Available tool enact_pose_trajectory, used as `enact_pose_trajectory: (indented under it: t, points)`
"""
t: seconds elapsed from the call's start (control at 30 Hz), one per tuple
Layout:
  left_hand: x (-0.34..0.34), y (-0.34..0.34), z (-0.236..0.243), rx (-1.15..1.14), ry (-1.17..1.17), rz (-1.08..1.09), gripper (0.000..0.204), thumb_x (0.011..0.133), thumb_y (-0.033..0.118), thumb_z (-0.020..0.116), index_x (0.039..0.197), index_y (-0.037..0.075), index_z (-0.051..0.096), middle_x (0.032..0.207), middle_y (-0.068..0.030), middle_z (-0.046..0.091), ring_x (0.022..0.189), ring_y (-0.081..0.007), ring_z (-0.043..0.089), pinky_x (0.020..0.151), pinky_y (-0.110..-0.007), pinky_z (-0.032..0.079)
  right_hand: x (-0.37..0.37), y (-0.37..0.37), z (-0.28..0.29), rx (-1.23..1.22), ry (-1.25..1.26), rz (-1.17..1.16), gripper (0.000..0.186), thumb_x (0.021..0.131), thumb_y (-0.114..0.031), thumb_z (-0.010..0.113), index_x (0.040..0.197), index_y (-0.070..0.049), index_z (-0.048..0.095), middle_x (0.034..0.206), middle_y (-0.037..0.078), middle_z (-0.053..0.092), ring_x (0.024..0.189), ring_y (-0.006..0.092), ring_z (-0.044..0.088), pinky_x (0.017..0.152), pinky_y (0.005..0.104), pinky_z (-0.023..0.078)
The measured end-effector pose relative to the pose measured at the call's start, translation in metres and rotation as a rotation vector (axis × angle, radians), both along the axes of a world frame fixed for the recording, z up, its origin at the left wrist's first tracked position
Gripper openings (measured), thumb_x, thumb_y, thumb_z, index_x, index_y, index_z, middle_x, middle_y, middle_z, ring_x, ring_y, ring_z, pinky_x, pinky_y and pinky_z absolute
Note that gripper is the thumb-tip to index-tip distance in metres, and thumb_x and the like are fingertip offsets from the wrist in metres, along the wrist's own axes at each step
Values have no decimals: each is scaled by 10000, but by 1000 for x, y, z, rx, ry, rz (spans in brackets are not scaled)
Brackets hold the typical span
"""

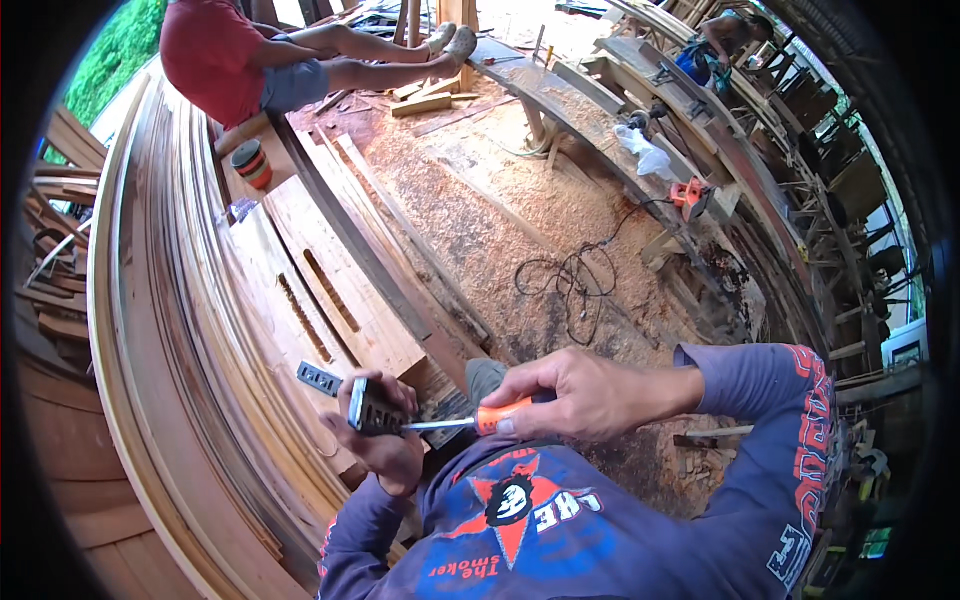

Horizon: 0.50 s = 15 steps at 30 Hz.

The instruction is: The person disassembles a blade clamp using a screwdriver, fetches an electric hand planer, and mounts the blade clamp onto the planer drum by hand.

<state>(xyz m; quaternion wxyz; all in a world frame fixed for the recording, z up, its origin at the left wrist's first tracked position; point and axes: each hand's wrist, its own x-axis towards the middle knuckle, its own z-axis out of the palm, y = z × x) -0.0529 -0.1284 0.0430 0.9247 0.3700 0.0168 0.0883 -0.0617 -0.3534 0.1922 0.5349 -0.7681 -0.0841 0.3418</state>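
My right hand (575, 395) is closed round the orange handle of a screwdriver (497, 416). Its steel shaft points left, and the tip meets a dark, slotted metal block (378, 412). My left hand (392, 455) grips that block, thumb and fingers on either side; its exact kind is unclear. Just beyond the left hand, a small grey plate with dark cutouts (319, 378) lies on the wood. Two thick pale boards (345, 250) extend away from me, each with a long narrow slot cut in it.
An orange and black cup (251, 163) stands on the timber at the far left. A person in a red shirt (208, 62) sits beyond it. Sawdust (480, 230) and a black cable (570, 280) cover the floor. An orange power tool (690, 197) rests on the right-hand bench; another person (728, 42) works beyond.
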Motion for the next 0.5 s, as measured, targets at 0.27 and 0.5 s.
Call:
enact_pose_trajectory:
  t: [0.27, 0.5]
  points:
    - [31, -3, 25, -143, 407, -203, 738, 1012, 717, 316, 1084, 35, 587, 751, -57, 551, 570, -178, 491, 529, -327, 401, 3, -24, 20, -283, -1183, 146, 437, 832, -76, 705, 1266, -47, 661, 895, 123, 668, 760, 268, 677, 630, 371, 558]
    - [32, -17, 34, -96, 459, -352, 735, 1037, 684, 265, 1062, 32, 603, 753, -56, 545, 587, -178, 495, 539, -329, 414, -1, -30, 24, -564, -1411, 330, 496, 731, -92, 742, 1224, -50, 702, 873, 69, 619, 666, 200, 597, 531, 319, 492]
